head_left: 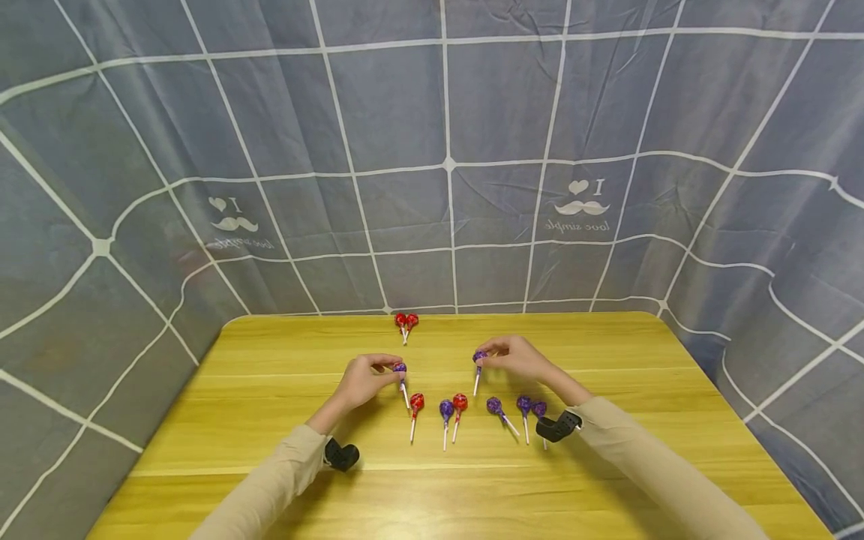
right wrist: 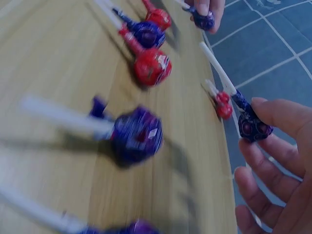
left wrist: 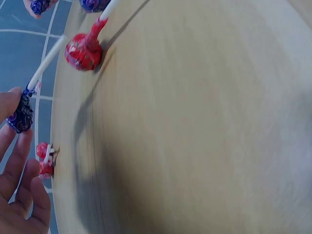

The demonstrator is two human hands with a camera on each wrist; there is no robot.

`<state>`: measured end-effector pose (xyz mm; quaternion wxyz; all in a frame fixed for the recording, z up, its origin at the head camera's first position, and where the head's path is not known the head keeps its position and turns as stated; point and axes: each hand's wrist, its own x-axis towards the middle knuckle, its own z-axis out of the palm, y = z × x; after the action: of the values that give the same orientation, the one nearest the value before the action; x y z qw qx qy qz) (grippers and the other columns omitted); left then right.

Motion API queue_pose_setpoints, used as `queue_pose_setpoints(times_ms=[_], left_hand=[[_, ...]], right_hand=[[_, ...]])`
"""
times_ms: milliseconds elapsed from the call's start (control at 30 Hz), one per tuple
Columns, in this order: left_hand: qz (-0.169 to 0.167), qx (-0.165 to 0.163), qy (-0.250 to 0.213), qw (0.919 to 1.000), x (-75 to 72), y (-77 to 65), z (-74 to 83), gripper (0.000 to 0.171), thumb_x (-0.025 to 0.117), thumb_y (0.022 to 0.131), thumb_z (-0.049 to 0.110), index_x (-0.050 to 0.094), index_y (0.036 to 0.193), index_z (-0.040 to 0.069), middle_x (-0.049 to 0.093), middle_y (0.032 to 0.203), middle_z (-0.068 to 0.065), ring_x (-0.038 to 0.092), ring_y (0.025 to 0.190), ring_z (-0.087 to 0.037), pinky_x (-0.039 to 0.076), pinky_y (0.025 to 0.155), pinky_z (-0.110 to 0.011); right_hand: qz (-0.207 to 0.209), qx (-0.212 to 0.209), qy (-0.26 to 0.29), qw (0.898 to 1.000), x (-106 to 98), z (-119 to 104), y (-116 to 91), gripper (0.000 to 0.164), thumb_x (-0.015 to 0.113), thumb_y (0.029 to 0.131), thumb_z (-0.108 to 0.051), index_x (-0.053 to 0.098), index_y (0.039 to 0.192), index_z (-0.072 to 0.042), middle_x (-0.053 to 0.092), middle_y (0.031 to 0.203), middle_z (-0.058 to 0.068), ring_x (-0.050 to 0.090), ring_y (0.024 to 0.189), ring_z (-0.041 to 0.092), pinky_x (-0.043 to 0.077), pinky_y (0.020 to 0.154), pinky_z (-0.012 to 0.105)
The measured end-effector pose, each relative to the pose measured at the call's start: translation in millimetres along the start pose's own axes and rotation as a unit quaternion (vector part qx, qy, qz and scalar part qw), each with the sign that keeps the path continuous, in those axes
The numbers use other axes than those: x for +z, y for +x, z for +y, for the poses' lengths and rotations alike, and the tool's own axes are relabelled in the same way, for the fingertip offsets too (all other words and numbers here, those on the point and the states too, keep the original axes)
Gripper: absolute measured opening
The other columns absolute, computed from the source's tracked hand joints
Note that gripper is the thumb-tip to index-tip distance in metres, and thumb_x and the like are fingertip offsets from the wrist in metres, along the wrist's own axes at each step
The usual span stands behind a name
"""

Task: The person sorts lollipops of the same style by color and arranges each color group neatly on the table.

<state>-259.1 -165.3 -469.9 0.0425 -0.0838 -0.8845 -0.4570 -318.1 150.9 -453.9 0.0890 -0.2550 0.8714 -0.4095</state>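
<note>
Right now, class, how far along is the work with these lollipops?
Looks done: two red pops side by side near the far edge of the table.
In hand: the left hand pinches one purple pop, the right hand another.
Probably remaining: two more red pops and four more purple pops lying nearer, one partly hidden by the right wrist camera.

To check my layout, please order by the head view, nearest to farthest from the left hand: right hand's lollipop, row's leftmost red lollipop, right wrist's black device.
1. Red lollipop, just right of the left hand.
2. Purple lollipop in the right hand, farther right.
3. Black device, farthest right of these.
</note>
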Motion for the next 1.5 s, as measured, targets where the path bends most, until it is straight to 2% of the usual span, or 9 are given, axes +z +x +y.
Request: queue_pose_setpoints(times_ms=[133,367,567,667,733,900,1133,1333,1500], left_hand=[[0.019,-0.009,0.003,0.9998,-5.4,4.9,-3.6,0.031,0.077,0.081,0.019,0.073,0.107,0.003,0.074,0.102,-0.011,0.062,0.086,-0.021,0.048,0.073,-0.028],[0.039,-0.035,-0.019,0.9984,-7.6,12.5,-9.5,0.034,0.076,0.082,0.017,0.071,0.112,0.002,0.073,0.106,-0.015,0.061,0.085,-0.020,0.045,0.068,-0.023],[0.055,-0.039,-0.014,0.9976,-7.0,19.7,-16.0,0.033,0.077,0.080,0.017,0.072,0.110,0.002,0.073,0.102,-0.014,0.061,0.080,-0.015,0.044,0.065,-0.021],[0.056,-0.043,-0.013,0.9974,-7.0,24.7,-18.3,0.033,0.077,0.080,0.017,0.072,0.109,0.003,0.073,0.103,-0.015,0.059,0.077,-0.013,0.043,0.061,-0.019],[0.055,-0.045,-0.013,0.9974,-7.1,27.7,-19.9,0.033,0.077,0.081,0.017,0.072,0.110,0.003,0.073,0.103,-0.016,0.059,0.076,-0.012,0.042,0.060,-0.019],[0.055,-0.049,-0.016,0.9971,-6.2,32.2,-23.9,0.033,0.077,0.080,0.016,0.072,0.110,0.003,0.073,0.104,-0.016,0.058,0.075,-0.012,0.042,0.060,-0.019],[0.062,-0.048,-0.018,0.9967,0.5,34.2,-31.5,0.031,0.075,0.082,0.016,0.072,0.110,0.002,0.072,0.105,-0.017,0.065,0.082,-0.020,0.049,0.068,-0.023],[0.068,-0.045,-0.015,0.9966,4.7,35.9,-33.5,0.030,0.074,0.084,0.016,0.072,0.110,0.001,0.072,0.106,-0.017,0.068,0.092,-0.028,0.054,0.079,-0.034],[0.060,-0.044,-0.015,0.9971,5.1,38.7,-33.6,0.030,0.073,0.085,0.017,0.071,0.111,0.001,0.072,0.107,-0.017,0.068,0.096,-0.030,0.054,0.083,-0.039]], right_hand=[[-0.004,0.011,0.021,1.000,8,-6,13,0.033,0.068,0.088,-0.026,0.070,0.111,-0.002,0.072,0.107,0.014,0.066,0.099,0.024,0.051,0.081,0.032],[0.006,0.033,0.058,0.998,27,-16,35,0.032,0.070,0.087,-0.023,0.070,0.110,0.000,0.073,0.103,0.015,0.065,0.087,0.016,0.048,0.075,0.025],[0.012,0.011,0.072,0.997,40,-26,49,0.036,0.071,0.085,-0.031,0.072,0.107,-0.003,0.073,0.095,0.008,0.062,0.081,0.011,0.048,0.071,0.025],[0.015,0.017,0.069,0.997,45,-30,56,0.035,0.071,0.085,-0.032,0.073,0.105,-0.005,0.073,0.096,0.007,0.063,0.084,0.014,0.047,0.071,0.025],[0.019,0.037,0.068,0.997,50,-32,62,0.032,0.071,0.085,-0.029,0.073,0.106,-0.005,0.072,0.099,0.009,0.061,0.087,0.016,0.046,0.072,0.025],[0.024,0.052,0.070,0.996,62,-35,75,0.031,0.072,0.085,-0.023,0.072,0.108,-0.002,0.071,0.100,0.012,0.064,0.084,0.022,0.050,0.067,0.026],[0.014,0.059,0.083,0.995,73,-38,82,0.030,0.074,0.084,-0.021,0.071,0.107,-0.002,0.073,0.099,0.013,0.067,0.083,0.027,0.055,0.070,0.034],[0.005,0.061,0.079,0.995,80,-39,87,0.032,0.075,0.082,-0.022,0.072,0.107,-0.002,0.074,0.095,0.012,0.067,0.075,0.026,0.049,0.061,0.025],[-0.001,0.063,0.077,0.995,82,-39,92,0.032,0.075,0.082,-0.022,0.072,0.107,-0.003,0.074,0.093,0.011,0.066,0.073,0.026,0.041,0.055,0.020]])
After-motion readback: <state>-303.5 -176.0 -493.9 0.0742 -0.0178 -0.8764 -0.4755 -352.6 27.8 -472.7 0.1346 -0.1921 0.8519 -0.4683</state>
